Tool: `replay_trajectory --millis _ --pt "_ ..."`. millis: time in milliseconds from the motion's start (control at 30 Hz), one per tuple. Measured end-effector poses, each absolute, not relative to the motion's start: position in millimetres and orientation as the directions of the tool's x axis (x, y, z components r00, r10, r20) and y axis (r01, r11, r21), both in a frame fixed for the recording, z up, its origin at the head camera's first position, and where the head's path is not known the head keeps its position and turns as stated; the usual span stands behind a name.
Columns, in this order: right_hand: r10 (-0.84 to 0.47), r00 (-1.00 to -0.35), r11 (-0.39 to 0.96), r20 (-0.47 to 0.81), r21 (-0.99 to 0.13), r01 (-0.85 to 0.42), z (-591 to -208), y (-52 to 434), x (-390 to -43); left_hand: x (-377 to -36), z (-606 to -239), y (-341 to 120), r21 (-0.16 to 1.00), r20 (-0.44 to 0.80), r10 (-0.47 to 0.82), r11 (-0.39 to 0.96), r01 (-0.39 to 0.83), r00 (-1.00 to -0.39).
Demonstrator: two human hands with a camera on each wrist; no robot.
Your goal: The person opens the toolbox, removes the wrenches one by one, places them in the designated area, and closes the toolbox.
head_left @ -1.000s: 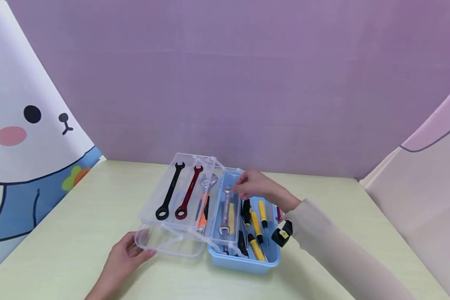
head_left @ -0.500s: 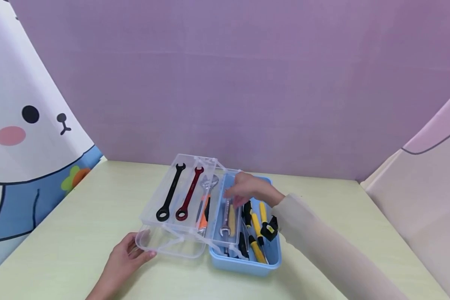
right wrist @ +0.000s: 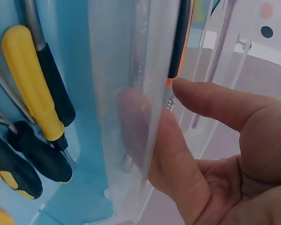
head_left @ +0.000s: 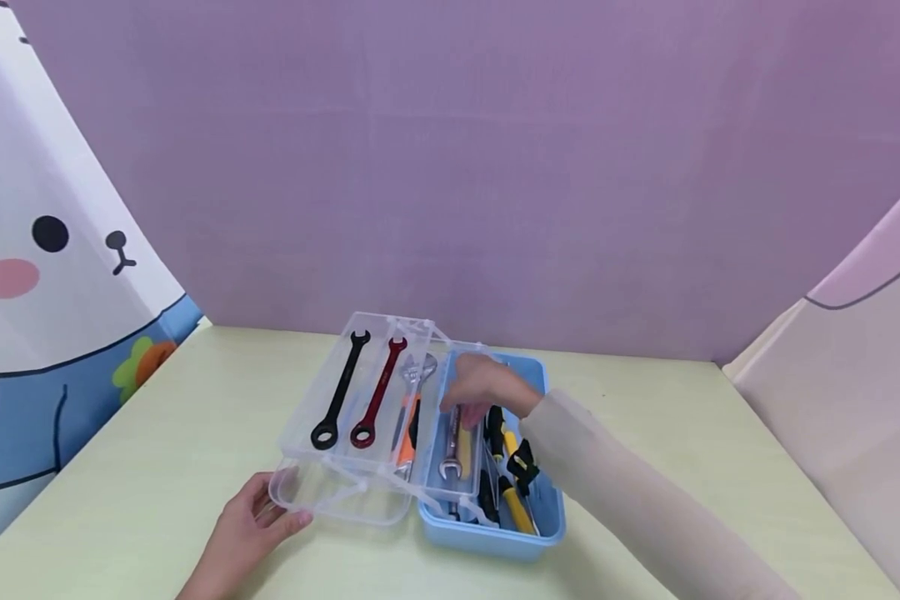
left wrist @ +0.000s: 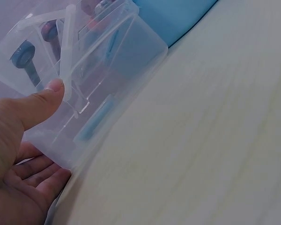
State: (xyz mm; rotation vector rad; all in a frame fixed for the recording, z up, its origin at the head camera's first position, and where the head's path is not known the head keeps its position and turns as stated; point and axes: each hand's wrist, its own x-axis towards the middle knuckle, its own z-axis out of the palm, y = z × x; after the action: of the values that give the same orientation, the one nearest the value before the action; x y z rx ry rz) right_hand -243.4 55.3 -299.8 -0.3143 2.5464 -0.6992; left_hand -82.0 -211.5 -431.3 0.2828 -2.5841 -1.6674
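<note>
On the pale green table [head_left: 157, 467] stands a blue toolbox [head_left: 495, 533] with its clear fold-out trays spread to the left of it. The left hand [head_left: 251, 521] holds the lowest clear tray [head_left: 345, 500] at its near left corner: in the left wrist view the thumb [left wrist: 40, 101] lies on the tray's rim and the fingers [left wrist: 35, 173] curl in under its floor, so the corner sits pinched between them. The right hand [head_left: 483, 387] is over the toolbox's left edge, at the narrow tray [head_left: 461, 454] that hangs just inside the blue wall. In the right wrist view the thumb [right wrist: 215, 103] is on one side of this tray's clear wall [right wrist: 131, 117] and a finger [right wrist: 145, 136] shows through the plastic on the other side, a narrow pinch on the wall itself.

A silver wrench [head_left: 450, 454] lies in that narrow tray, partly hidden by the right hand. On the upper tray [head_left: 322, 379], left of the toolbox, a black wrench [head_left: 337, 404] and a red wrench [head_left: 375, 400] lie side by side, and beside them, nearer the toolbox, an adjustable wrench with an orange and black handle [head_left: 408, 417]. In the blue toolbox's bottom lie yellow and black screwdrivers [head_left: 513, 500], close together. A sleeve [head_left: 645, 517] covers the right forearm. Behind the toolbox rises a purple wall [head_left: 450, 167], and well to its left hangs a cartoon rabbit panel [head_left: 45, 267].
</note>
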Motion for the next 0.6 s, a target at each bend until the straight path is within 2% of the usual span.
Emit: replay_trajectory --millis 267,600 --pt "-0.295 -0.880 0.903 -0.373 -0.410 -0.129 -302.3 51.9 -240.5 -84.9 -432.9 -207.4 0.912 -0.069 -0.177 0.387 -0.133 -0.982" --pt "-0.307 -0.891 0.859 -0.333 -0.501 -0.108 -312.9 48.3 -244.0 -84.1 -431.1 -212.0 0.902 -0.095 -0.177 0.401 -0.160 -0.980"
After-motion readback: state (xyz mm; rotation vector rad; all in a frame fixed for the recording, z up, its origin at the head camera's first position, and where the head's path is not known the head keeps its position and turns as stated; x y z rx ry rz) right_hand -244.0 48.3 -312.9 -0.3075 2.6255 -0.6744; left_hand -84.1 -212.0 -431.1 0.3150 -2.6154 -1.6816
